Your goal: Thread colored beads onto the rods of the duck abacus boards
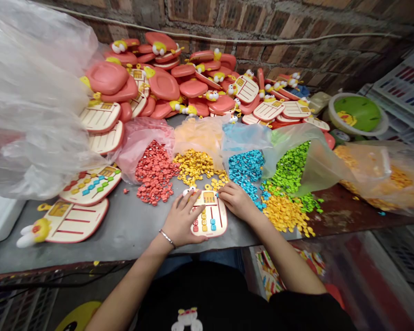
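A cream toy counting board [221, 220] with a red rim lies flat before me. Red beads, yellow beads [204, 220] and two blue beads [213, 224] sit in its slots; the rightmost slot holds none. My left hand [182, 219] grips the board's left side, fingers across its top and thumb at the lower edge, partly covering the red beads. At the upper right of the board, the fingertips of my right hand [239, 201] are pinched on a small blue bead [218, 195], mostly hidden. Behind are piles of red [153, 177], yellow [195, 165], blue [245, 168] and green beads [291, 168].
A heap of red-backed boards [193, 87] lines the brick wall. Left stand a big plastic bag [37, 92] and a board with filled slots [93, 186] above an unfilled one [74, 225]. An orange-yellow pile [284, 214], a bag [393, 177] and a green basin [360, 112] lie right.
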`<state>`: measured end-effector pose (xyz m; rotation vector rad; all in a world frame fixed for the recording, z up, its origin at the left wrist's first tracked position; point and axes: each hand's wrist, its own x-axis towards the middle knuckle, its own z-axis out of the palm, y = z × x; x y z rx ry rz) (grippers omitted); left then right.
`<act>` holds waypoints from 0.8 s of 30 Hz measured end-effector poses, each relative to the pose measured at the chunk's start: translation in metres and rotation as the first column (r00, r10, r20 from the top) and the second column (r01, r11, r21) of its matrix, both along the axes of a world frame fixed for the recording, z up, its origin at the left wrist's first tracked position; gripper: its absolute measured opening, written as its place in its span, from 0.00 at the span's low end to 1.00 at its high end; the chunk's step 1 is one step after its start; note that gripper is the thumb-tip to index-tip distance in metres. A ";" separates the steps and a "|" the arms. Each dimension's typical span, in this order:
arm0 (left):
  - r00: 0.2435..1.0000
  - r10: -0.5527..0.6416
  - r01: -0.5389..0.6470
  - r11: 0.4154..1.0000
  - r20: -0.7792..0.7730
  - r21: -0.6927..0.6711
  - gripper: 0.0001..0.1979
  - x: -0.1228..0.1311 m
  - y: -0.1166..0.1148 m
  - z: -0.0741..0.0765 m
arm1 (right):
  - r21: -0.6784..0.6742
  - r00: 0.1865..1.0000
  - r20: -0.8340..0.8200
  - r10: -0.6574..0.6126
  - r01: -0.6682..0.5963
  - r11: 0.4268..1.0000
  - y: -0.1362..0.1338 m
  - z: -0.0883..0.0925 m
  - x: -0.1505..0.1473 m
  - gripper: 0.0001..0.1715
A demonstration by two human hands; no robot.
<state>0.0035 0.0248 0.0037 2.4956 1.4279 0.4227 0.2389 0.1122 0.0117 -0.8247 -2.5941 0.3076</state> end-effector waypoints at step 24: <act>1.000 0.001 -0.001 1.000 -0.010 -0.011 0.40 0.001 0.000 0.000 | -0.049 0.963 -0.270 0.010 -0.024 0.999 -0.020 -0.013 0.003 0.09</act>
